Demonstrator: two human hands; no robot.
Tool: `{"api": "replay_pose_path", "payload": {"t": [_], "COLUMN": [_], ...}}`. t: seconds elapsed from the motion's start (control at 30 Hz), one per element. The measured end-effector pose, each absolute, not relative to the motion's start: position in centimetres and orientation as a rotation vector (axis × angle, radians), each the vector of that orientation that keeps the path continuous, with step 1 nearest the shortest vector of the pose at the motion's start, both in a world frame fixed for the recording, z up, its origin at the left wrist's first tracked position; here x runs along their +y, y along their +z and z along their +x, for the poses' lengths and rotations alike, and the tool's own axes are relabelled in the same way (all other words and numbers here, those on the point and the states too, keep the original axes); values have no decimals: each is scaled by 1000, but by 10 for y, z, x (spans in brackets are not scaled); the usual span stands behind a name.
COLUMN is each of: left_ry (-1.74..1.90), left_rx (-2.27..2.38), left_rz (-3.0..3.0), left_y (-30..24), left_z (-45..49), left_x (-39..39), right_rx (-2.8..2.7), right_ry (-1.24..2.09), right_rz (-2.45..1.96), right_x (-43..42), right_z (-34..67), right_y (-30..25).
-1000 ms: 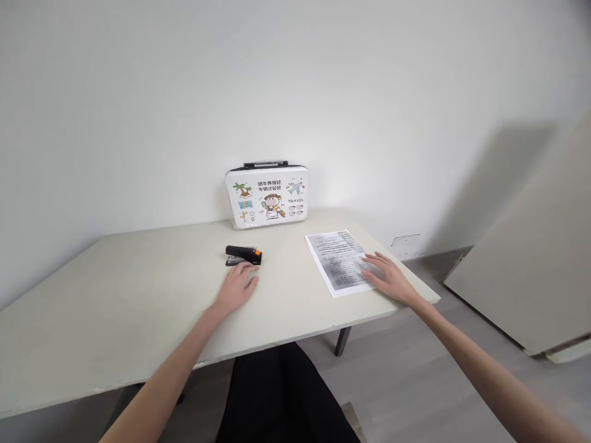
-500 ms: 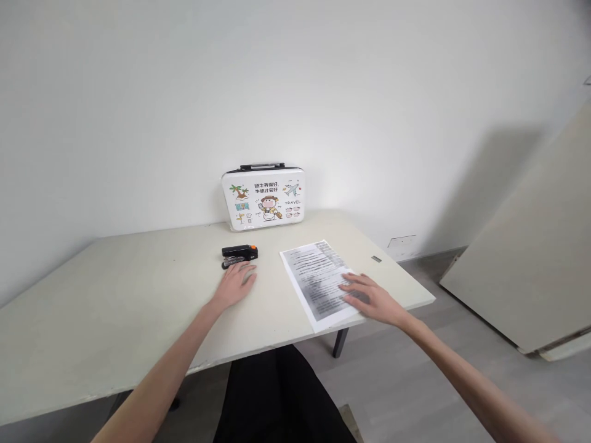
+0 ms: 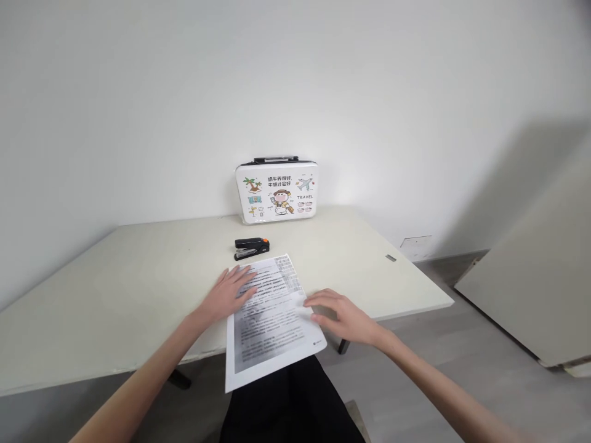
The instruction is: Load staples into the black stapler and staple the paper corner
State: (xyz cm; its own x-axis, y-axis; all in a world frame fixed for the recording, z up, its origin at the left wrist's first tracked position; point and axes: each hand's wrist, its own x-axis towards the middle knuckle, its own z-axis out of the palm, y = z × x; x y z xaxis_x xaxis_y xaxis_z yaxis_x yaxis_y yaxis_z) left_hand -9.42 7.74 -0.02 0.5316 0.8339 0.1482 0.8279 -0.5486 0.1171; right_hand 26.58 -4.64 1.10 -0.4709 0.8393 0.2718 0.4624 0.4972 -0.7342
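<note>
A printed sheet of paper (image 3: 272, 326) lies in front of me, its lower part reaching out past the table's front edge. My left hand (image 3: 226, 294) rests open on its upper left, fingers spread. At the sheet's right edge is my right hand (image 3: 341, 315), with fingers slightly bent and apart from the thumb; its fingertips touch the paper's border. Just beyond the sheet lies a black stapler (image 3: 252, 247) with an orange part at its right end. Whether the paper is one sheet or a stack, I cannot tell.
A white case (image 3: 277, 192) with cartoon prints and a black handle stands against the wall at the back of the table (image 3: 115, 295). A small grey rectangular piece (image 3: 391, 258) lies near the table's right edge. A pale panel (image 3: 530, 289) leans at the right.
The paper has slid left and toward me, now overhanging the front edge. My left hand has moved from beside the stapler onto the paper; my right hand has shifted left with the sheet.
</note>
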Motion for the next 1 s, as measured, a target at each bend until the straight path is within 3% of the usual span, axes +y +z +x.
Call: {"api": "replay_pose_path", "payload": {"t": [0.27,0.37,0.6,0.8,1.0], "left_ry": [414,508,562,549,551], "left_rx": [1506,1547,1581,1555,1550], "left_rz": [2658,2636,2573,2564,2544], "left_y": [1,-4,-10,-12,-12], "left_z": [-155,-161,-161,-161,-161], "left_x": [72,69,65,61,59], "right_rx": [-2102,-2182,-2267,-2299,-2247], "right_ry": [605,362,200,128,100], "right_rz": [-1145,-1172,-1231,-1370,-1468], "right_x": [22,66,149,169,161], "right_z": [248,223,143,104,138], "right_y": [2,7,23,17,8]}}
